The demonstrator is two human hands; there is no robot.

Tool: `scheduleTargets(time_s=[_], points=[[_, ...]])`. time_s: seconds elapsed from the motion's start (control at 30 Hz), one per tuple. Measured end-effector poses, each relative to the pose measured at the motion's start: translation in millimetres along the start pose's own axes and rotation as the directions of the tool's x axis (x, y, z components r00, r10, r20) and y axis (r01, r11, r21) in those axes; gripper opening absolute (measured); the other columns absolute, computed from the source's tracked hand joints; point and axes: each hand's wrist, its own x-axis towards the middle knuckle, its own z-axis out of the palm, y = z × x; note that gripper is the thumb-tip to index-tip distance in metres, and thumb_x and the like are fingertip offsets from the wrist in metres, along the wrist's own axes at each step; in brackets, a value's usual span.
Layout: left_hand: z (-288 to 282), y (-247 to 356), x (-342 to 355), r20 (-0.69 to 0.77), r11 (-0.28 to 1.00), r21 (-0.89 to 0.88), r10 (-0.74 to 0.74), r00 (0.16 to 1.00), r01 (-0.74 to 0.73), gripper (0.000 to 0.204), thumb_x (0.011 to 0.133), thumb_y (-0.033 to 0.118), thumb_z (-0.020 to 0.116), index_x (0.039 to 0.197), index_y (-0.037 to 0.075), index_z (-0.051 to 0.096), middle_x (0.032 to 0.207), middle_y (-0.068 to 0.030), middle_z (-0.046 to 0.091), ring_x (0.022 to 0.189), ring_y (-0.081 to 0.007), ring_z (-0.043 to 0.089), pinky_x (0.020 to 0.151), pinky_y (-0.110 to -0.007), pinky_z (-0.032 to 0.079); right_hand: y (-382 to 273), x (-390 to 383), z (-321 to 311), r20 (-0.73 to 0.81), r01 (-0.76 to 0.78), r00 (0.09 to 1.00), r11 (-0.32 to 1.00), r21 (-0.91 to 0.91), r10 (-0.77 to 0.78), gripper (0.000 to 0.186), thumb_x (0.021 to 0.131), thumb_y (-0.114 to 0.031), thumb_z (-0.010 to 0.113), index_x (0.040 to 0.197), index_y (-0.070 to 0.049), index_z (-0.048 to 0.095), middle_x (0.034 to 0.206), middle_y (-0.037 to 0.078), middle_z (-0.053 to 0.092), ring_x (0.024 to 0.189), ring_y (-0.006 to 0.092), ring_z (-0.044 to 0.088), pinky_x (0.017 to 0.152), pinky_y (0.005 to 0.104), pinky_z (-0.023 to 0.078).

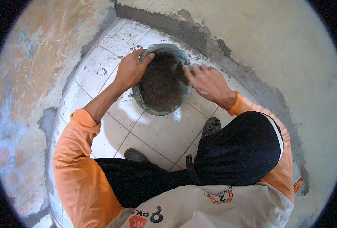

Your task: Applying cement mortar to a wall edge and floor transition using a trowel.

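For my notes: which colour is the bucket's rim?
The rim is teal, shown best in the head view.

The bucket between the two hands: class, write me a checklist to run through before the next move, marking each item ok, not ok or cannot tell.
1. Left hand has hold of the bucket: ok, the thumb is over the rim.
2. Right hand free of any tool: cannot tell, the fingers are blurred at the opposite side of the rim.
3. Bucket's base flat on the floor tiles: cannot tell, the base is hidden.
4. Tiles clean around the bucket: not ok, dark specks lie on them.
5. Shoes clear of the bucket: ok, the left shoe and right shoe are both apart from it.
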Motion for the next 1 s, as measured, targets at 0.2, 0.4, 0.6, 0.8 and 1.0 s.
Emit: scheduleTargets(time_s=[0.2, 0.4, 0.6, 0.8, 1.0], points=[[2.1, 10.2, -10.3, -0.014, 1.000, -0.021, -0.011, 1.000, 0.011, 0.052, 0.103, 0.049, 0.059, 0.122, 0.002, 0.071, 0.092, -0.0292, 0.073, 0.089, -0.0467, 0.073, 0.081, -0.052, 0.054, -6.8, 17.3, 26.1, -0.036, 0.195, 0.980, 0.910, 0.367, -0.195, 0.031, 0.086, -0.022, 0.065, 0.110, -0.003, 0.067, 0.088, 0.017, 0.066, 0.080, 0.0383, 0.068, 0.073, 0.0474, 0.058], [-4.1, -3.1, -0.8, -0.041, 0.998, -0.039, -0.060, 0.997, 0.058, 0.054, 0.103, 0.050, 0.058, 0.126, 0.002, 0.070, 0.090, -0.0276, 0.074, 0.089, -0.0452, 0.073, 0.083, -0.052, 0.055, -5.8, 4.1, 3.6, 0.412, -0.090, 0.902, 0.877, 0.472, -0.129, 0.035, 0.099, -0.023, 0.061, 0.131, -0.010, 0.065, 0.099, 0.018, 0.071, 0.091, 0.0421, 0.071, 0.076, 0.0522, 0.056], [4.9, 0.9, 0.8, -0.065, 0.989, -0.148, -0.041, 0.997, 0.031, 0.055, 0.104, 0.050, 0.058, 0.127, 0.001, 0.069, 0.098, -0.0254, 0.075, 0.093, -0.0405, 0.074, 0.085, -0.047, 0.055, -14.9, -8.8, 39.3, 0.146, -0.071, 0.988, 0.677, 0.732, -0.054, 0.037, 0.102, -0.038, 0.061, 0.108, -0.004, 0.072, 0.094, 0.024, 0.072, 0.089, 0.0440, 0.071, 0.079, 0.0540, 0.055], [-2.4, -6.6, -0.8, -0.061, 0.986, -0.148, -0.082, 0.995, 0.072, 0.048, 0.104, 0.046, 0.061, 0.123, 0.004, 0.071, 0.096, -0.0247, 0.074, 0.088, -0.0380, 0.073, 0.082, -0.045, 0.054, -31.4, -17.7, 71.8, 0.157, -0.175, 0.983, 0.216, 0.961, 0.101, 0.041, 0.098, -0.038, 0.073, 0.126, -0.008, 0.075, 0.085, 0.013, 0.073, 0.075, 0.0286, 0.071, 0.072, 0.0391, 0.056], [-11.4, -30.4, -3.7, -0.015, 0.882, -0.446, -0.179, 0.984, 0.154, 0.051, 0.104, 0.047, 0.062, 0.120, 0.000, 0.072, 0.097, -0.0112, 0.076, 0.086, -0.0183, 0.069, 0.080, -0.036, 0.054, -20.5, -33.1, 44.8, 0.607, -0.594, 0.791, -0.142, 0.792, 0.073, 0.043, 0.097, -0.041, 0.076, 0.125, -0.008, 0.075, 0.078, 0.001, 0.067, 0.062, 0.0083, 0.055, 0.057, 0.0271, 0.046]])
